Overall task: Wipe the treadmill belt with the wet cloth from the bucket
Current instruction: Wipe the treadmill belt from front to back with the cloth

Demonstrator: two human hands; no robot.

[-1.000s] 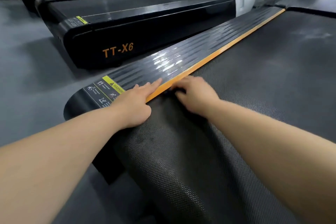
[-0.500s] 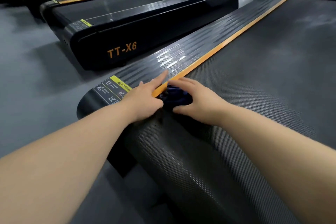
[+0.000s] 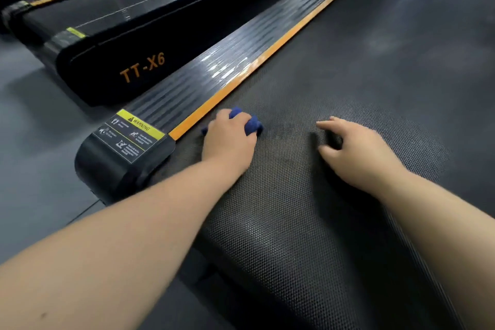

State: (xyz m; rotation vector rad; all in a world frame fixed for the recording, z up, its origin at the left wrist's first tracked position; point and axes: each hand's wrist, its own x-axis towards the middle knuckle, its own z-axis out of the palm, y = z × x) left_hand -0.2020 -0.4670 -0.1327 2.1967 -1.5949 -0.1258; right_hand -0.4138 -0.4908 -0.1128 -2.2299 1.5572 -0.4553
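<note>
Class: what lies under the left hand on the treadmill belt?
A bunched blue cloth pokes out around the left hand, on the black textured treadmill belt. The cloth's middle is covered by the hand.

Most of the blue cloth (image 3: pixel 251 124) is hidden under the left hand (image 3: pixel 227 139). The treadmill belt (image 3: pixel 348 75) runs off the right, far and near edges. The warning label (image 3: pixel 131 132) has small print too fine to read, and the neighbouring treadmills (image 3: pixel 150 35) at far left are blurred.

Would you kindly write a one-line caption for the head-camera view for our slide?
Left hand grips a blue cloth on the treadmill belt beside the orange strip; right hand empty alongside.
</note>
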